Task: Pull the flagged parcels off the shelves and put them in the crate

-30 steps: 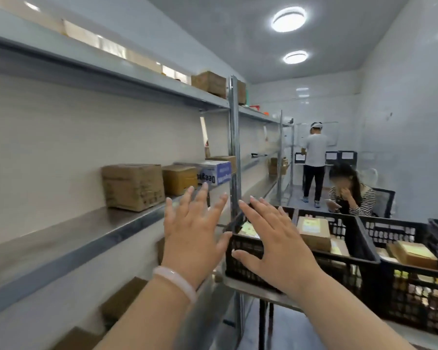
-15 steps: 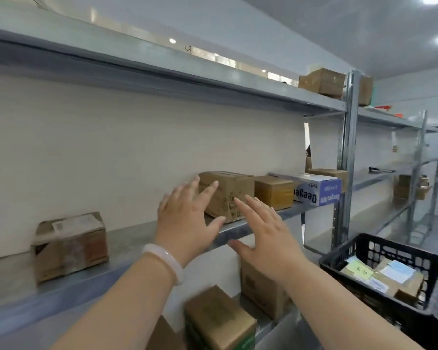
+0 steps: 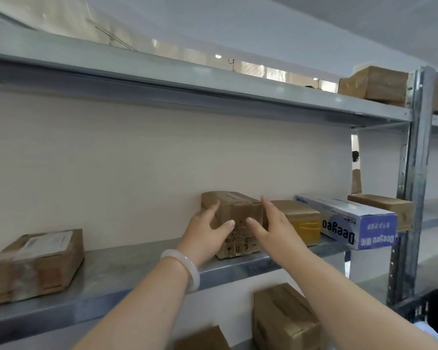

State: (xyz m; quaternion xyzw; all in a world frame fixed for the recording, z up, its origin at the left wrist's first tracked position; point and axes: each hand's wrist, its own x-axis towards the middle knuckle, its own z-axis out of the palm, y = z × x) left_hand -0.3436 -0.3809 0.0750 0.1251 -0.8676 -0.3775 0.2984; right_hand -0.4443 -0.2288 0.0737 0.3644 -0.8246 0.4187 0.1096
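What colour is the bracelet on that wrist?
Milky white. The bracelet shows best in the head view.

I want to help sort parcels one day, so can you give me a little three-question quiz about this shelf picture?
1. True or false: the left hand wears a white bracelet.
2. Which parcel sits between the left hand and the right hand?
A. the brown parcel
B. the blue-and-white box
C. the box on the top shelf
3. Fill the gap: the black crate peeks in at the picture's lower ____ corner.

Key: 1 true; 2 A; 3 right.
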